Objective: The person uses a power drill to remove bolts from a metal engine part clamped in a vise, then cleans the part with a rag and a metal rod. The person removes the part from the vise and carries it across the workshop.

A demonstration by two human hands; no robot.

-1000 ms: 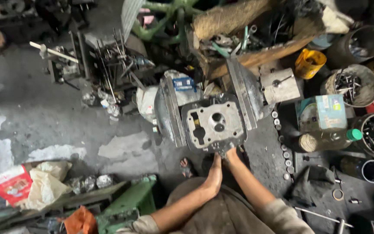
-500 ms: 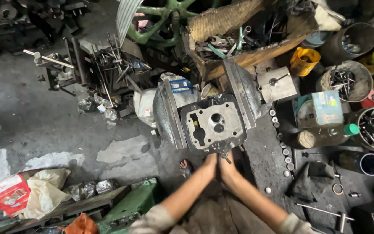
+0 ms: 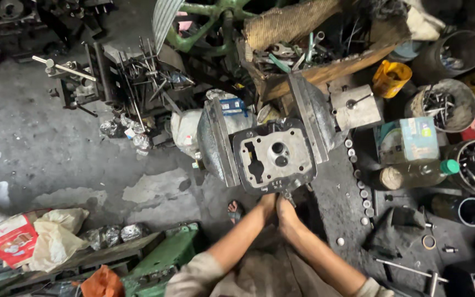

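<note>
A grey metal cylinder head (image 3: 275, 157) sits clamped between the two wide jaws of a large vise (image 3: 221, 140), its flat face with several openings turned up. My left hand (image 3: 266, 202) and my right hand (image 3: 285, 204) are pressed together just below the head's near edge, both closed around a small metal tool or handle (image 3: 288, 194) that sticks out under the part. What exactly the fingers hold is mostly hidden by the hands themselves.
A wooden crate of tools (image 3: 314, 55) stands behind the vise. Tubs of bolts (image 3: 441, 104) and a green-capped bottle (image 3: 416, 172) lie right. Small round parts (image 3: 358, 176) line the dark bench. A green metal piece (image 3: 166, 253) and a red bag (image 3: 9, 239) lie lower left.
My two hands have come together under the cylinder head and closed on the small tool. The camera view has tilted slightly, and the head has stayed in the vise.
</note>
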